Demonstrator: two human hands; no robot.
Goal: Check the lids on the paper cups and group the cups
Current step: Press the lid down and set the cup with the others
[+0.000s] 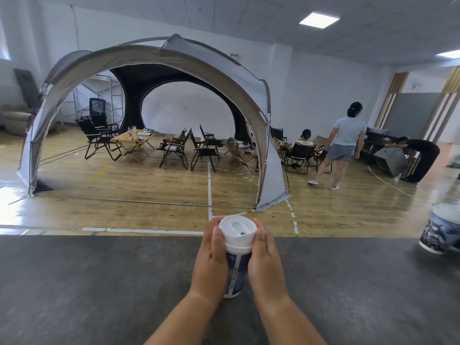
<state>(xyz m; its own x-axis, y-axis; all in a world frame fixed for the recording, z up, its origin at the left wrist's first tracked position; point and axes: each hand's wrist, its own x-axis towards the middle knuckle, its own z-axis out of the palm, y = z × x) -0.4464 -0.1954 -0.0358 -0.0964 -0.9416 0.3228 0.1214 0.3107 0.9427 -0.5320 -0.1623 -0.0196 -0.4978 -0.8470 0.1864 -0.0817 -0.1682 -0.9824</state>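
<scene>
A tall paper cup (236, 272) with a blue and white print stands on the dark table (99, 282), near its far edge. A white plastic lid (238, 231) with a sip hole sits on top of it. My left hand (211, 260) wraps the cup's left side, thumb up against the lid's rim. On the opposite side my right hand (266, 262) grips the cup the same way. A second printed paper cup (439, 231) with a lid stands at the table's far right, apart from both hands and partly cut off by the frame.
Beyond the table's far edge lies a wooden floor with white lines. A large arched tent (154, 61) covers folding chairs and low tables. Three people are at the back right, one walking, one seated, one bending over.
</scene>
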